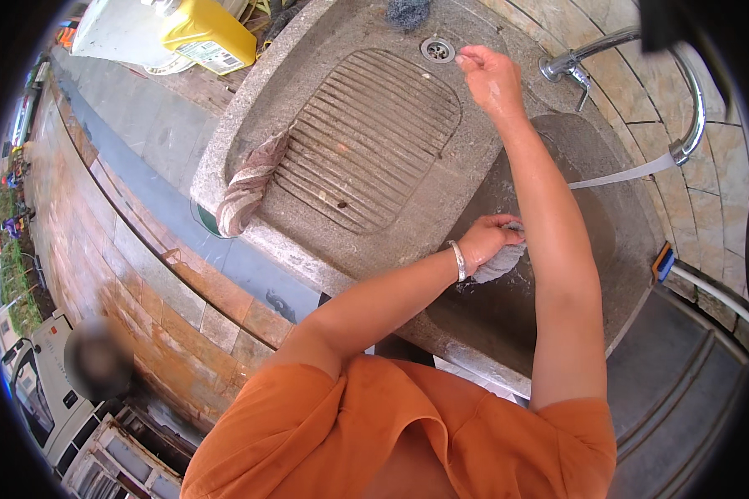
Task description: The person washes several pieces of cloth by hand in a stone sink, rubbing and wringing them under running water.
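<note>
My left hand [488, 240], with a silver-coloured bracelet [458, 261] at the wrist, grips a wet grey cloth [500, 262] over the water-holding basin [605, 249] of a stone sink. My right hand [492, 78] is stretched out beyond it, beside the metal drain strainer [437, 50]. Its fingers are curled together, and no object shows between them. Water streams from the curved chrome tap [693, 100] into the basin, partly behind my right forearm. The ribbed stone washboard [368, 143] lies to the left of my hands.
A twisted brown-and-white striped cloth [253, 184] lies on the sink's left rim. A dark scouring pad [407, 12] sits near the drain. A yellow bottle [211, 34] stands beyond the left rim. A brush [663, 262] leans at the right. A person [98, 358] and a vehicle [50, 380] are at lower left.
</note>
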`<state>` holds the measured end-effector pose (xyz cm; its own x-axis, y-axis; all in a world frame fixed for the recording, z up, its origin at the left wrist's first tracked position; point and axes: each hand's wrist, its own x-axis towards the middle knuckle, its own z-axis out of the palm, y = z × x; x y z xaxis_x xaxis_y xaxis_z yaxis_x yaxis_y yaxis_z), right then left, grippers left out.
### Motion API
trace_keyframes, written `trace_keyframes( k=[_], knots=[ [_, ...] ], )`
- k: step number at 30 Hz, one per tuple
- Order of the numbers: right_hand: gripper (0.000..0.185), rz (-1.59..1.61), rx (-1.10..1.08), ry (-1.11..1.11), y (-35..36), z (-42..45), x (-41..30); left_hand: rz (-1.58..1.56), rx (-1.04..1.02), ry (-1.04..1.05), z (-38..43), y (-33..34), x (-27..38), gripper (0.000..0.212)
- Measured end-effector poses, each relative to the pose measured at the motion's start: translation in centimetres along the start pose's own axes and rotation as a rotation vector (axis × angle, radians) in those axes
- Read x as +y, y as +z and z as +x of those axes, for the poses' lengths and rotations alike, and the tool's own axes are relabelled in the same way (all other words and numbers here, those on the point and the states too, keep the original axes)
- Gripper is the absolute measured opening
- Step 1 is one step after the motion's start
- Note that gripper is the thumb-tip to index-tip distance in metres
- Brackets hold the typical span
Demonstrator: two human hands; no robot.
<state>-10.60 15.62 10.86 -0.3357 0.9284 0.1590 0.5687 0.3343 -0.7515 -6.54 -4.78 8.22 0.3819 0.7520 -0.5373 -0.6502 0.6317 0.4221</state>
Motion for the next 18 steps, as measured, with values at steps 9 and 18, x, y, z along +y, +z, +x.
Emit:
trace_keyframes(
  k=[9, 18],
  knots=[
    [0.027, -0.651, -0.28, 0.151, 5.6, 5.7, -0.3, 0.057, -0.064, 0.028, -1.0, 0.4, 0.5, 0.021],
    [0.018, -0.596, -0.608, 0.438, 6.7, 8.5, -3.9, 0.149, -0.005, 0.109, 0.3, -0.2, -0.6, 0.029]
  ],
)
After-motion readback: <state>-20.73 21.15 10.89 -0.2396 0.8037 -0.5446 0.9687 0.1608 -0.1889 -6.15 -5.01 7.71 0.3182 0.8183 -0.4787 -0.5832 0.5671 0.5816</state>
